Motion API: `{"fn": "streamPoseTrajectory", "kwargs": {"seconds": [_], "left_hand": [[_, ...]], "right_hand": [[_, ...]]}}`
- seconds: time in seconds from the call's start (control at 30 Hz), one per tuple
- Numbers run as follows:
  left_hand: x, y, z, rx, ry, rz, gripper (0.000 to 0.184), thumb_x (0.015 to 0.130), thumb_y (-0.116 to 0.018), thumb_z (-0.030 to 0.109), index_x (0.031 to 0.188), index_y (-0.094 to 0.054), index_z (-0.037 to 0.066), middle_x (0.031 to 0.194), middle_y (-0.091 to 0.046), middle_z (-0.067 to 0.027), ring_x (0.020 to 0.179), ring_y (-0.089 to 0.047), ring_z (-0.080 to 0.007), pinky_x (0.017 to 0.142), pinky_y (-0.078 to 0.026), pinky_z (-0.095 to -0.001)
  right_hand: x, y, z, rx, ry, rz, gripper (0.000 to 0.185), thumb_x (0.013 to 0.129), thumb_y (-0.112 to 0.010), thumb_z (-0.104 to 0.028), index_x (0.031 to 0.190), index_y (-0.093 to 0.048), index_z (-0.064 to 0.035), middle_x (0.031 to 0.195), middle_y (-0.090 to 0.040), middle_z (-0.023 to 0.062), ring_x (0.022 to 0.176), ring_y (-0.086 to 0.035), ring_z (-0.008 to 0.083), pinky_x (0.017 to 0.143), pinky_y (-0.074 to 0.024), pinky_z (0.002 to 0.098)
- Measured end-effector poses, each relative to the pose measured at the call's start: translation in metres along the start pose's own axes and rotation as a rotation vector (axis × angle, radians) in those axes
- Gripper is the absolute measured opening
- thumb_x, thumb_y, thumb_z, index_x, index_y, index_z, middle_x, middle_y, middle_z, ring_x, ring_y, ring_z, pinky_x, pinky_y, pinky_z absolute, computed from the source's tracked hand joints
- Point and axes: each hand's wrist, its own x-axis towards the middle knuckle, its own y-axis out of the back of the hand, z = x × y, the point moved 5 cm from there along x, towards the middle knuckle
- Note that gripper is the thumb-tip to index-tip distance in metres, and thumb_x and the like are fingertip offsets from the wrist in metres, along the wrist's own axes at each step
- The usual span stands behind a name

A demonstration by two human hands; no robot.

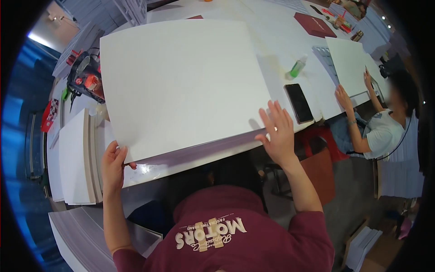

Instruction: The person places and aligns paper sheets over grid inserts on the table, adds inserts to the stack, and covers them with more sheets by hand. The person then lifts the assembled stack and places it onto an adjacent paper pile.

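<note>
A large white sheet (pixel 181 86), paper or thin board, covers most of the table in front of me, its near edge slightly raised. My left hand (pixel 114 165) grips the sheet's near left corner, thumb on top and fingers underneath. By the near right corner, my right hand (pixel 277 131) is open with fingers spread. It hovers over or lightly touches the sheet's edge; I cannot tell which. A ring is on one of its fingers. To the right of that hand lies a dark phone (pixel 299 103).
A bottle of green liquid (pixel 298 66) stands beyond the phone. Stacked white boards (pixel 74 158) lean at the left, near a dark bag (pixel 86 77). A dark red box (pixel 315 25) lies at the back right. On the right, a seated co-worker (pixel 385 131) handles another white sheet (pixel 346 63).
</note>
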Motion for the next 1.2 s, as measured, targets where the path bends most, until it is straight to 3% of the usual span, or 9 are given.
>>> {"fn": "streamPoseTrajectory", "kwargs": {"seconds": [0.1, 0.2, 0.6, 0.93, 1.07, 1.2], "left_hand": [[0.0, 0.0, -0.002, 0.003, 0.012, 0.001, 0.028, 0.098, -0.054, 0.013, 0.122, -0.055, -0.002, 0.092, -0.069, -0.0088, 0.065, -0.06, -0.0108, 0.055, -0.051, -0.0258], [0.001, 0.001, -0.004, 0.007, 0.019, -0.013, 0.029, 0.098, -0.054, 0.013, 0.122, -0.055, -0.003, 0.092, -0.069, -0.0094, 0.063, -0.059, -0.0118, 0.055, -0.051, -0.0258], [0.003, 0.004, -0.008, 0.002, 0.027, -0.014, 0.027, 0.098, -0.054, 0.011, 0.121, -0.055, -0.003, 0.088, -0.067, -0.0098, 0.061, -0.06, -0.0125, 0.055, -0.051, -0.0249], [0.002, -0.001, -0.006, 0.045, 0.032, 0.021, 0.027, 0.097, -0.055, 0.01, 0.121, -0.055, -0.003, 0.087, -0.068, -0.0085, 0.058, -0.06, -0.0124, 0.054, -0.05, -0.0248], [0.002, 0.001, -0.009, 0.058, 0.02, 0.011, 0.029, 0.097, -0.055, 0.009, 0.124, -0.053, -0.002, 0.085, -0.068, -0.0099, 0.058, -0.061, -0.0131, 0.053, -0.049, -0.0245], [0.004, 0.004, -0.011, 0.132, -0.013, 0.009, 0.032, 0.098, -0.054, 0.008, 0.128, -0.05, 0.0, 0.086, -0.069, -0.0114, 0.059, -0.063, -0.014, 0.052, -0.048, -0.0241]], "right_hand": [[-0.006, -0.008, -0.017, -0.027, 0.087, -0.059, 0.061, 0.086, -0.057, -0.052, 0.139, -0.052, -0.0222, 0.148, -0.041, 0.0174, 0.139, -0.037, 0.0362, 0.111, -0.0297, 0.0544], [-0.008, -0.013, -0.019, -0.042, 0.104, -0.069, 0.06, 0.085, -0.058, -0.051, 0.139, -0.052, -0.024, 0.147, -0.041, 0.0179, 0.139, -0.037, 0.0364, 0.111, -0.0298, 0.0545], [-0.006, -0.016, -0.023, -0.072, 0.095, -0.106, 0.072, 0.066, -0.079, -0.033, 0.134, -0.056, -0.0277, 0.144, -0.046, 0.016, 0.135, -0.041, 0.0347, 0.111, -0.0313, 0.0528], [0.009, -0.032, -0.089, 0.099, 0.194, -0.192, 0.08, 0.069, -0.077, -0.035, 0.136, -0.049, -0.0019, 0.145, -0.044, 0.02, 0.136, -0.039, 0.0397, 0.11, -0.0322, 0.0556], [0.017, -0.048, -0.123, 0.148, 0.275, -0.185, 0.074, 0.074, -0.073, -0.04, 0.138, -0.05, -0.0101, 0.146, -0.044, 0.0172, 0.137, -0.039, 0.0391, 0.111, -0.0296, 0.0549], [0.019, -0.052, -0.137, 0.117, 0.271, -0.204, 0.073, 0.072, -0.075, -0.037, 0.138, -0.052, -0.0184, 0.146, -0.045, 0.0152, 0.136, -0.04, 0.0386, 0.111, -0.0291, 0.0566]]}}
